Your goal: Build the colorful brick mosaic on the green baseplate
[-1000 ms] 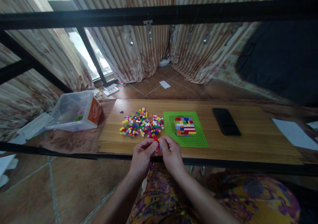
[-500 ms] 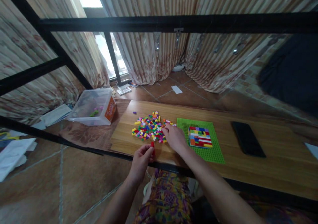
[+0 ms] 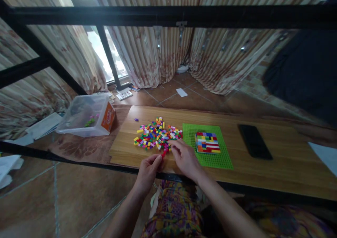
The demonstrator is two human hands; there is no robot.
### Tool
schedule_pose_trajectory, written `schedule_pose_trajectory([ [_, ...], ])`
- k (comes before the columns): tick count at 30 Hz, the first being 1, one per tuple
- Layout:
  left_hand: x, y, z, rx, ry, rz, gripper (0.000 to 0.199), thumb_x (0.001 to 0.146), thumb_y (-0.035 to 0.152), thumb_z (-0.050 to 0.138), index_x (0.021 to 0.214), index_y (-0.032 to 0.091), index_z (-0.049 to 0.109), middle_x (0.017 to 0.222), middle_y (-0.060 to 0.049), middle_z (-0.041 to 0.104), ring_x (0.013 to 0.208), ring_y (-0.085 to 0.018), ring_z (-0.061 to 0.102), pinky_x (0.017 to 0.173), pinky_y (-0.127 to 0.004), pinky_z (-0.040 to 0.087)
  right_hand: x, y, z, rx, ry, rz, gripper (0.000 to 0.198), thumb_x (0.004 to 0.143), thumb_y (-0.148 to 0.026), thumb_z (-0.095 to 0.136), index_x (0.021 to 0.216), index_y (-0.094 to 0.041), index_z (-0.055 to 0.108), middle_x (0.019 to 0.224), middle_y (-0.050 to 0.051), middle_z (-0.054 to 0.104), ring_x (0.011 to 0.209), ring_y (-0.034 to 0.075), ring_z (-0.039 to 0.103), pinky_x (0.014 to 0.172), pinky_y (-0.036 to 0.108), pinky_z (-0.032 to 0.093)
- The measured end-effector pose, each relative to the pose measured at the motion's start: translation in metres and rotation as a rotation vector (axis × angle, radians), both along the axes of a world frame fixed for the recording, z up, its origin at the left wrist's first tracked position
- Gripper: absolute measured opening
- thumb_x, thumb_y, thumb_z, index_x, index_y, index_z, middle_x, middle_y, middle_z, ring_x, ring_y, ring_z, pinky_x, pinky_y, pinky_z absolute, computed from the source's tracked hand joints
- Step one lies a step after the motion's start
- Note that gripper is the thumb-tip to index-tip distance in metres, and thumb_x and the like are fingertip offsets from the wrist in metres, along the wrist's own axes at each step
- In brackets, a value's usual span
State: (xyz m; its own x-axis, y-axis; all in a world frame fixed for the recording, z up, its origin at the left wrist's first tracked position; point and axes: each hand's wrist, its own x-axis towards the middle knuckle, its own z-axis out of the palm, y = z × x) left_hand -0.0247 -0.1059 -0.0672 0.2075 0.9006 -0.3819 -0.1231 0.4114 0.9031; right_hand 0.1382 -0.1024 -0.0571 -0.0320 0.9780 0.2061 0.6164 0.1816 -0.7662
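My left hand (image 3: 149,169) is closed in a pinch on a red toy brick (image 3: 164,154), held low over the table's near edge. The loose pile of small coloured bricks (image 3: 151,136) lies just beyond it. At the pile's right near side is my right hand (image 3: 185,159), its bent fingers a little apart and nothing visible between them. To its right, a flat block of stacked bricks (image 3: 207,142) in mixed colours, with red and white stripes, sits on a green baseplate (image 3: 225,157). Some pile bricks are hidden behind my right fingers.
A black phone (image 3: 255,142) lies right of the baseplate on the wooden table (image 3: 286,160). One purple piece (image 3: 136,120) sits apart at far left. Beyond the table's left end stands a clear plastic box (image 3: 84,116). A black metal bar (image 3: 168,16) crosses above.
My right hand has drawn back from the pile toward my left hand. The red brick has tilted from upright to slanting in my left fingers. The whole view has shifted slightly.
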Motion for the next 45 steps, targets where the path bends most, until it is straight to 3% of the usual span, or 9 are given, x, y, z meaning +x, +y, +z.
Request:
schedule_pose_trajectory([
  [3, 0.010, 0.000, 0.004, 0.030, 0.031, -0.120, 0.039, 0.071, 0.050, 0.071, 0.062, 0.014, 0.062, 0.054, 0.002, 0.051, 0.051, -0.008, 0.041, 0.049, -0.020, 0.031, 0.006, -0.027, 0.000, -0.024, 0.075, 0.034, 0.030, 0.093, -0.019, 0.044, 0.113, -0.024, 0.065, 0.103, 0.005, 0.068, 0.095, 0.017, 0.063, 0.084, 0.031, 0.048],
  [7, 0.028, -0.003, 0.004, 0.075, 0.066, -0.229, 0.042, 0.072, 0.053, 0.070, 0.058, 0.015, 0.060, 0.051, 0.002, 0.050, 0.049, -0.008, 0.040, 0.048, -0.020, 0.031, 0.023, -0.049, -0.007, -0.048, 0.124, -0.082, 0.020, 0.092, -0.025, 0.050, 0.100, -0.024, 0.068, 0.093, 0.004, 0.069, 0.087, 0.018, 0.064, 0.080, 0.031, 0.049],
  [10, 0.043, -0.007, 0.001, 0.079, 0.078, -0.250, 0.041, 0.072, 0.053, 0.069, 0.060, 0.015, 0.062, 0.049, 0.002, 0.049, 0.046, -0.008, 0.040, 0.046, -0.020, 0.030, 0.038, -0.061, -0.010, -0.061, 0.135, -0.128, 0.018, 0.092, -0.026, 0.051, 0.092, -0.024, 0.069, 0.088, 0.003, 0.068, 0.083, 0.018, 0.063, 0.076, 0.031, 0.049],
  [16, 0.065, -0.007, 0.001, 0.025, 0.033, -0.229, 0.037, 0.071, 0.049, 0.071, 0.083, 0.014, 0.070, 0.054, 0.002, 0.056, 0.051, -0.010, 0.048, 0.050, -0.020, 0.036, 0.056, -0.078, -0.009, -0.071, 0.139, -0.224, 0.017, 0.092, -0.029, 0.051, 0.091, -0.024, 0.068, 0.086, 0.002, 0.067, 0.081, 0.018, 0.063, 0.074, 0.030, 0.048],
  [23, 0.088, 0.002, 0.001, 0.049, -0.046, -0.128, 0.038, 0.063, 0.036, 0.077, 0.093, 0.015, 0.068, 0.078, -0.003, 0.067, 0.059, -0.010, 0.057, 0.055, -0.022, 0.045, 0.062, -0.075, -0.017, 0.022, 0.125, -0.500, 0.022, 0.091, -0.037, 0.052, 0.090, -0.022, 0.067, 0.088, 0.005, 0.069, 0.081, 0.020, 0.064, 0.074, 0.032, 0.049],
  [30, 0.109, 0.012, -0.023, 0.250, 0.048, -0.149, 0.034, 0.069, 0.024, 0.070, 0.103, 0.018, 0.070, 0.084, -0.003, 0.068, 0.064, -0.012, 0.057, 0.062, -0.024, 0.048, 0.061, -0.058, -0.031, 0.124, -0.010, -0.733, 0.028, 0.092, -0.041, 0.048, 0.090, -0.019, 0.066, 0.088, 0.009, 0.071, 0.081, 0.022, 0.065, 0.075, 0.034, 0.047],
  [37, 0.116, 0.017, -0.021, 0.476, 0.253, -0.240, 0.040, 0.073, 0.010, 0.058, 0.110, 0.021, 0.070, 0.088, -0.004, 0.069, 0.080, -0.018, 0.062, 0.081, -0.031, 0.048, 0.053, -0.050, -0.035, 0.081, -0.199, -0.765, 0.028, 0.093, -0.039, 0.049, 0.086, -0.018, 0.066, 0.083, 0.007, 0.071, 0.077, 0.021, 0.064, 0.073, 0.032, 0.041],
  [45, 0.115, 0.018, -0.018, 0.579, 0.328, -0.302, 0.047, 0.076, 0.008, 0.054, 0.119, 0.021, 0.065, 0.105, -0.009, 0.070, 0.097, -0.024, 0.064, 0.095, -0.038, 0.047, 0.052, -0.049, -0.029, 0.085, -0.213, -0.725, 0.025, 0.091, -0.038, 0.054, 0.079, -0.019, 0.066, 0.078, 0.005, 0.071, 0.075, 0.020, 0.063, 0.071, 0.030, 0.039],
])
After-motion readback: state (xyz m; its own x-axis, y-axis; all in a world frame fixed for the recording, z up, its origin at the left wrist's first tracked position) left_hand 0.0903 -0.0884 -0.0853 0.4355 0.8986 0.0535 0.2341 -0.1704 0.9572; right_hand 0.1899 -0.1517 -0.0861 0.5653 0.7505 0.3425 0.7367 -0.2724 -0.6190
